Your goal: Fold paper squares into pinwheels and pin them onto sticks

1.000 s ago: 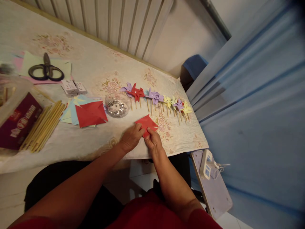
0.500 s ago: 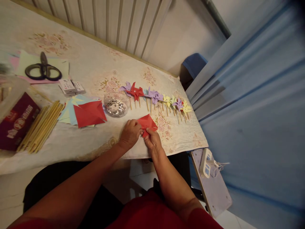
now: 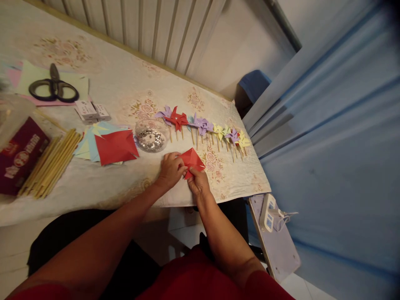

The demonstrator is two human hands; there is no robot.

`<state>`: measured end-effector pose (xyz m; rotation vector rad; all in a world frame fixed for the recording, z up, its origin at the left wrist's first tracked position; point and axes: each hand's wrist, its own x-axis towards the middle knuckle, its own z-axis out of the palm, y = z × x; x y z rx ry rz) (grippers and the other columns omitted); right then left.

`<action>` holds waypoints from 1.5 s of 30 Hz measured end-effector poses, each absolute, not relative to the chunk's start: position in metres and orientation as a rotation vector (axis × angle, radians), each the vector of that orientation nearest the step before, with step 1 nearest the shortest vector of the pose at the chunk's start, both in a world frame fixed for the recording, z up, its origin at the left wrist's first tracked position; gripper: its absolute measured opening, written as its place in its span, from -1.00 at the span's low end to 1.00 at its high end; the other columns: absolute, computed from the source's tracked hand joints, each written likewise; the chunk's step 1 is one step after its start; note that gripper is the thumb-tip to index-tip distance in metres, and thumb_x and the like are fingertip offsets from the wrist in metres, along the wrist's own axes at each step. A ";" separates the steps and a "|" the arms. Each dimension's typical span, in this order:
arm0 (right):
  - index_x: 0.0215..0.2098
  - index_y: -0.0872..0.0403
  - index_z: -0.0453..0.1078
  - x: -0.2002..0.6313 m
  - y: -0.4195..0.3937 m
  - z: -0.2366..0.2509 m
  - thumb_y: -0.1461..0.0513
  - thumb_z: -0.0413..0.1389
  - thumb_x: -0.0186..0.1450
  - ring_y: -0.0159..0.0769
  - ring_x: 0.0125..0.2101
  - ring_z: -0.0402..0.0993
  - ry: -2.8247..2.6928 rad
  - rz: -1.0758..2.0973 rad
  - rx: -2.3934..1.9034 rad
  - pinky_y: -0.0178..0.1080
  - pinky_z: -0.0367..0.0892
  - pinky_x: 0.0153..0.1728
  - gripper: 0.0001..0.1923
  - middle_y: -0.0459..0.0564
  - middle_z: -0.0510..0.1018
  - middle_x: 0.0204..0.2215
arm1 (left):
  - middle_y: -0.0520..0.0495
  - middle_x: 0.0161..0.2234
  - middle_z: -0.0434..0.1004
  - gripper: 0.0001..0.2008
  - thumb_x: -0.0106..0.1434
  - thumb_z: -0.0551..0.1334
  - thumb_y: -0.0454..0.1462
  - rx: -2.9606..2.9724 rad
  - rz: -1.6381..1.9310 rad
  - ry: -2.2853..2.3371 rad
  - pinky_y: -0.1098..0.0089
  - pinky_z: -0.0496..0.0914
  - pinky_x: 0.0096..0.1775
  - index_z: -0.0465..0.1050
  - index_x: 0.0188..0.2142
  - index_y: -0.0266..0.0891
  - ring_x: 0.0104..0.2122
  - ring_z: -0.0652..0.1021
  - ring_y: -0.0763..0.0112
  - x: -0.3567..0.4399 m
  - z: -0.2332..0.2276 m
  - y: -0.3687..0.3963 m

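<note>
Both hands, left hand (image 3: 170, 168) and right hand (image 3: 196, 182), pinching red paper (image 3: 192, 159) on counter (image 3: 118, 89); bowl (image 3: 151, 136), pinwheels (image 3: 203, 127) lying just beyond, paper stack (image 3: 108, 146) sitting left.

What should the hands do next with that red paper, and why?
Probably fold the next corner of the red paper toward its middle. Both the left hand and the right hand pinch it on the table, and it looks only partly folded. The finished pinwheels lined up behind it have curled corners pinned at the middle, and a bowl of pins sits close by.
</note>
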<state>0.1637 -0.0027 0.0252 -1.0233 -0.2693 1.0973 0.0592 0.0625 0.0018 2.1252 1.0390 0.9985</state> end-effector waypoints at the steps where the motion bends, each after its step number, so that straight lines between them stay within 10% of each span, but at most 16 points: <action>1: -0.18 0.14 0.47 0.164 -0.003 0.025 0.45 0.19 0.09 -0.29 -0.35 0.63 -0.280 1.100 -1.024 -0.22 0.57 -0.23 -0.69 -0.05 0.68 -0.34 | -0.18 -0.01 0.50 -0.87 0.22 0.29 -0.28 2.125 0.999 1.040 0.05 0.30 0.09 0.46 -0.46 -0.21 0.04 0.39 0.08 0.060 0.001 0.063; 45: -0.38 0.13 0.50 0.152 -0.002 0.035 0.37 0.29 -0.06 -0.39 -0.49 0.51 -0.314 0.979 -1.175 -0.36 0.47 -0.42 -0.76 -0.15 0.61 -0.50 | -0.14 -0.35 0.45 -0.81 0.13 0.23 -0.35 2.099 0.805 1.141 0.15 0.29 -0.04 0.28 -0.57 -0.17 -0.20 0.41 0.16 0.065 0.014 0.066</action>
